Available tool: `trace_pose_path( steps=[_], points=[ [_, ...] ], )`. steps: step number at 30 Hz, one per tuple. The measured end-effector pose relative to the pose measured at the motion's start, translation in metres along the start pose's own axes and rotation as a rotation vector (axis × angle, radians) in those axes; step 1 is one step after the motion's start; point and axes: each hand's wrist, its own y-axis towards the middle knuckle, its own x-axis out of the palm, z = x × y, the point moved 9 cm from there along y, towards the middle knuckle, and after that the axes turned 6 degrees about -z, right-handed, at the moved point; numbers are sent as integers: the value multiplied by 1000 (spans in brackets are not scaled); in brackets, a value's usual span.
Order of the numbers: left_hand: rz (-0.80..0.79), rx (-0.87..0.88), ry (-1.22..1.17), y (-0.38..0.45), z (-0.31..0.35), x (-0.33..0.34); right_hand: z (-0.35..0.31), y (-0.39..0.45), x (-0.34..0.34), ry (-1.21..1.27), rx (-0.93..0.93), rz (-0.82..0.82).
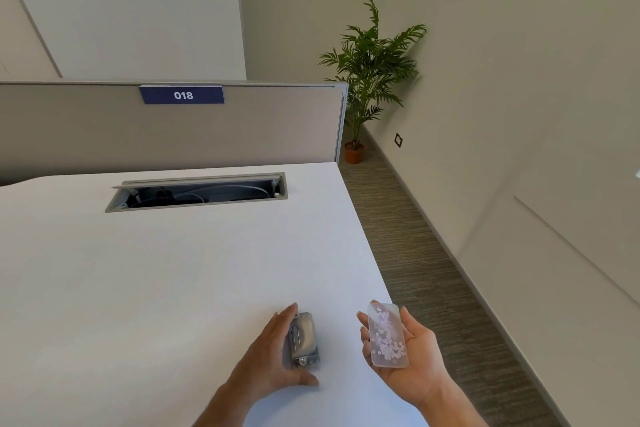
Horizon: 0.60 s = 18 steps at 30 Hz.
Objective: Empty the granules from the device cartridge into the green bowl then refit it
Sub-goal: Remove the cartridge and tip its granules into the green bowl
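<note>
grey device (304, 340) on desk (173, 270), left hand (265, 355) curled round it; cartridge (387, 329) of granules (390, 348) cupped in right hand (417, 360)

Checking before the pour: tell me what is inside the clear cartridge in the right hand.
Pale pinkish granules lie inside the cartridge, heaped toward its near end. The right hand behind it covers its back.

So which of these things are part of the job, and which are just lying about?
In the job: small grey device held by the left hand; clear plastic cartridge of pale granules in the right hand. No green bowl in view.
Just there: open cable hatch in the white desk; blue 018 label; potted green palm.
</note>
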Motion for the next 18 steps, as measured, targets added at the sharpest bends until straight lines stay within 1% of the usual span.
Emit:
trace_pose_path(
  steps=[2,5,8,10,13,18],
  points=[
    [18,5,1,-1,1,-1,2,-4,0,21,2,-10],
    [97,35,-1,-2,11,-9,2,-13,1,56,-21,-23],
    [219,160,127,4,41,-18,-2,-26,-3,81,-80,-8],
    [249,235,224,14,64,-15,-7,-37,-10,119,-121,22],
    [195,272,332,33,94,6,-20,-52,-31,172,-176,78],
    [103,288,435,54,138,59,-52,-84,-70,208,-262,88]
  ],
)
